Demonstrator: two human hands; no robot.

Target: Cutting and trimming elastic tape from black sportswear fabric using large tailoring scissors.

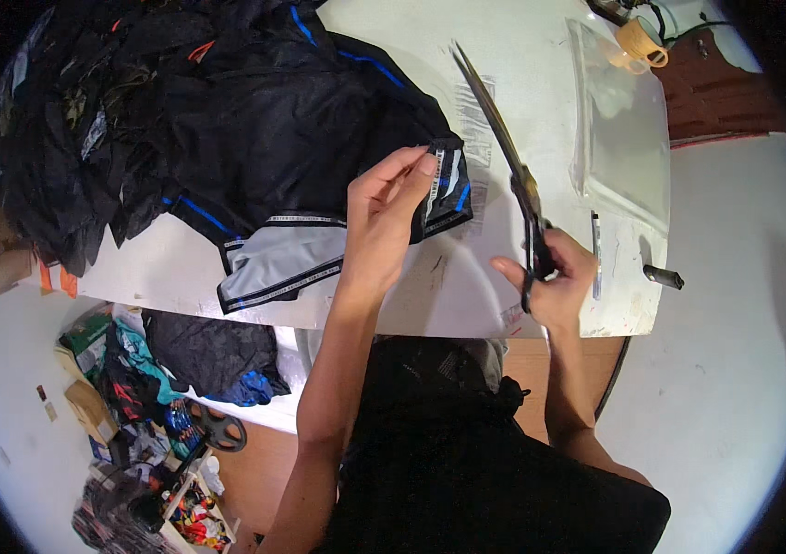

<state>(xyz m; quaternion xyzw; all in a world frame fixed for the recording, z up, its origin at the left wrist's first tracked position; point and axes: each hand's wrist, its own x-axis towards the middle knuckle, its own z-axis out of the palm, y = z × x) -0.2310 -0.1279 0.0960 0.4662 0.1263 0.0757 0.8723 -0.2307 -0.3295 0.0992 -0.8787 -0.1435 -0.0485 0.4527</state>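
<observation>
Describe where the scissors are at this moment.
In the head view, the scissors are right of centre, held in the right hand over the white table, blades pointing away from the person, between the black garment and the pen.

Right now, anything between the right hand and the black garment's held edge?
Nothing visible besides the scissors the right hand holds; the gap shows only bare white tabletop. The left hand pinches the black garment from the far side of that gap.
</observation>
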